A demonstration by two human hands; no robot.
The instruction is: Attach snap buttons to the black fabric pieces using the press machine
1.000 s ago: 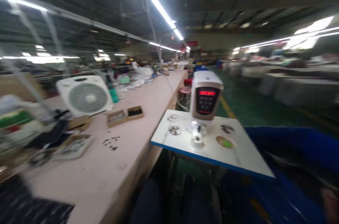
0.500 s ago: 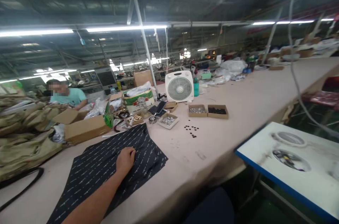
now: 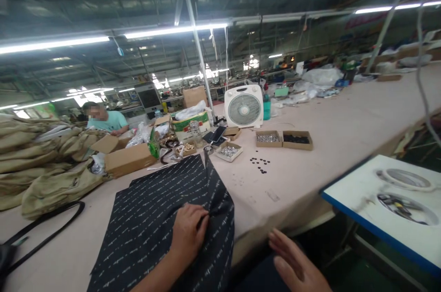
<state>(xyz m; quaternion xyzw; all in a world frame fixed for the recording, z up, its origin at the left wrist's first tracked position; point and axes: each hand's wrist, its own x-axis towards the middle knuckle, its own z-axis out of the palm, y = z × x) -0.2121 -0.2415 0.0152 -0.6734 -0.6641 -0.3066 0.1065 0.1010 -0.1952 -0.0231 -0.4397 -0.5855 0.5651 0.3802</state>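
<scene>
A dark patterned fabric piece [image 3: 155, 209] lies on the long pink worktable [image 3: 310, 163], its right edge lifted and hanging over the table's near edge. My left hand [image 3: 188, 232] is closed on a fold of that fabric at its right side. My right hand [image 3: 296, 266] hovers below the table's near edge, fingers stretched out flat, holding nothing.
Small cardboard trays of metal parts [image 3: 268, 138] and dark buttons [image 3: 297, 140] sit beyond loose buttons [image 3: 260, 165]. A white fan [image 3: 244, 106], cardboard boxes [image 3: 129, 158], piled khaki garments [image 3: 41, 158] and a seated person [image 3: 103, 119] are further back. A white side table [image 3: 375, 204] stands to the right.
The view swung left from the side table's machine to the worktable. My left hand pulled the fabric nearer and gathered a fold. My right hand came into view.
</scene>
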